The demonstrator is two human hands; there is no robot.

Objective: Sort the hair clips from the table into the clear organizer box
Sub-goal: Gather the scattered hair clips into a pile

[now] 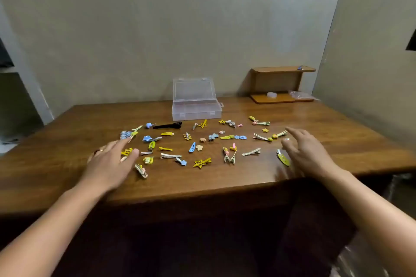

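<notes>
Pretty much nothing sorted yet: the clear plastic organizer box point(196, 105) sits lid-up at 12 o'clock on the brown wooden tabletop point(315, 119), looking empty. Colourful little hair clips point(198, 141) are scattered mid-table. Left hand point(110, 162) and right hand point(308, 153) hover spread, holding nothing.

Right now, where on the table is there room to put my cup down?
Bare wood lies left of the organizer box, and right of the right hand below the small shelf. The middle is crowded with hair clips.
</notes>
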